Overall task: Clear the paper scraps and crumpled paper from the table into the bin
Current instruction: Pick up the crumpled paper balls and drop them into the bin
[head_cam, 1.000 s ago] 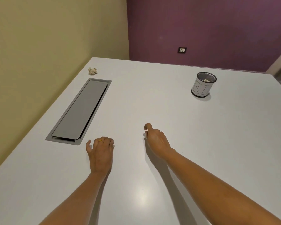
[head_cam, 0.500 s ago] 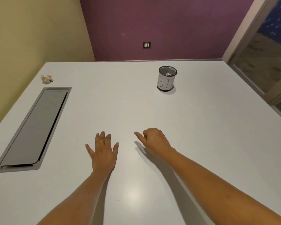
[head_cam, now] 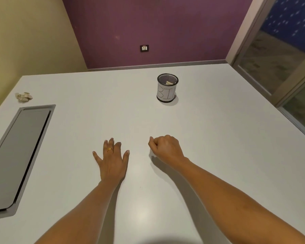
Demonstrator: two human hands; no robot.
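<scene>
A black mesh bin with a white "BIN" label stands on the white table at the far middle, with some paper inside it. A crumpled paper ball lies at the far left, beyond the grey hatch. My left hand rests flat on the table with its fingers spread. My right hand hovers just above the table beside it, fingers curled and thumb pinched against the forefinger as on a small paper scrap, which the fingers hide.
A long grey cable hatch is set into the table on the left. A yellow wall runs along the left side and a purple wall with a socket stands behind. A glass door is at the right.
My view has swung to the right, so the bin and paper ball shifted left in frame. My left hand's fingers spread flat. My right hand lifted off the table with its fingers curled.
</scene>
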